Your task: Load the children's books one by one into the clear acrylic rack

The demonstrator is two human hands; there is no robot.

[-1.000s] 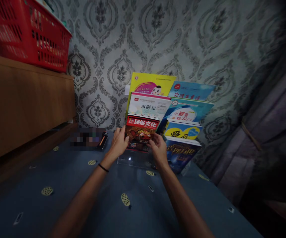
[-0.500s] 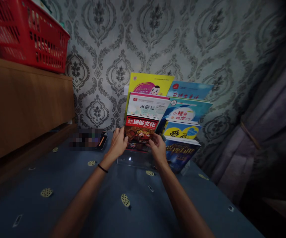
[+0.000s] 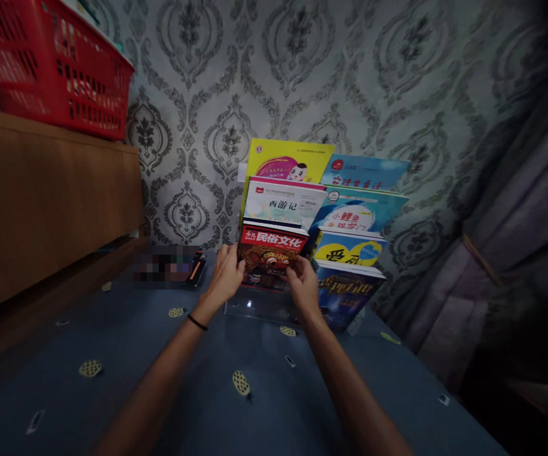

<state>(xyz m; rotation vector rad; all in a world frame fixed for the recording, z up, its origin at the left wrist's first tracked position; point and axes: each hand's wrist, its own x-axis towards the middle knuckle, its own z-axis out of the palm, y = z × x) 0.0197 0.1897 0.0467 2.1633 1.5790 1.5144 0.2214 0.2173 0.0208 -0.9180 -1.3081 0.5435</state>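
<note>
Between my two hands a red-and-dark book point(image 3: 271, 253) stands nearly upright at the front left of a clear book stand point(image 3: 259, 307). My left hand point(image 3: 228, 273) is closed on its left edge, thumb on the cover. On the right edge, my right hand point(image 3: 303, 282) grips the same book with its thumb in front; the fingers behind are hidden. Rising behind it are a white book point(image 3: 283, 201) and a taller yellow book point(image 3: 293, 155). To the right, a dark blue book point(image 3: 347, 294) stands before a yellow-and-blue book point(image 3: 350, 249), a teal book point(image 3: 369, 209) and a light blue book point(image 3: 369, 171).
A blue surface point(image 3: 169, 380) with pineapple prints lies beneath the stand. Left of it are a blurred dark item point(image 3: 169, 267) and a wooden cabinet point(image 3: 56, 202) bearing a red basket point(image 3: 88, 88). Patterned wallpaper point(image 3: 193, 126) is behind; a tied curtain point(image 3: 459, 297) hangs at right.
The red-and-dark book's top edge has tilted slightly toward me and its upper right corner has shifted right. Both hands keep nearly the same place and grip.
</note>
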